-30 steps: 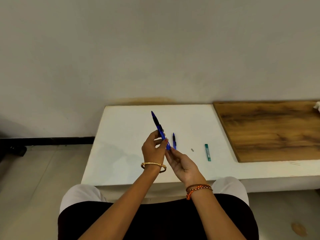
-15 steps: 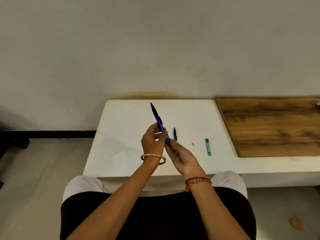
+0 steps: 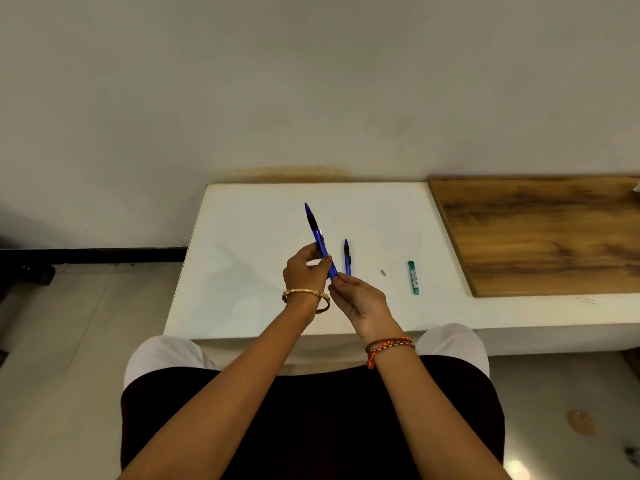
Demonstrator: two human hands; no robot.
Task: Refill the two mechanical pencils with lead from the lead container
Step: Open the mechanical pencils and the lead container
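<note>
Head view looks down on a low white rectangular tabletop point(image 3: 249, 306) set against a pale wall, with the person's two bare forearms reaching over it from a dark lap. Left to right: the left hand point(image 3: 304, 273), a gold bangle point(image 3: 303, 293) on its wrist, has its fingers curled round the lower barrel of a blue mechanical pencil with a black grip section point(image 3: 320, 241), which is held up off the tabletop and tilted, its pointed tip up and away from the person. Just right of that, the right hand point(image 3: 363, 304), with orange and brown braided bracelets point(image 3: 389, 346) on its wrist, pinches the near end of the same pencil between fingertips point(image 3: 337, 279) and thumb; whether anything else sits in that pinch cannot be told. Right of the raised pencil, a second blue mechanical pencil point(image 3: 347, 257) of the same kind lies flat on the white surface, tip pointing toward the wall, its near end hidden behind the right hand. Further right lies a tiny grey cylindrical piece point(image 3: 383, 272), apart from everything else. Beyond it a slim teal lead container point(image 3: 413, 277) lies flat, roughly parallel to the second pencil. At the far right a brown wood-grain board point(image 3: 540, 237) rests on the tabletop, near the container but not touching it
</note>
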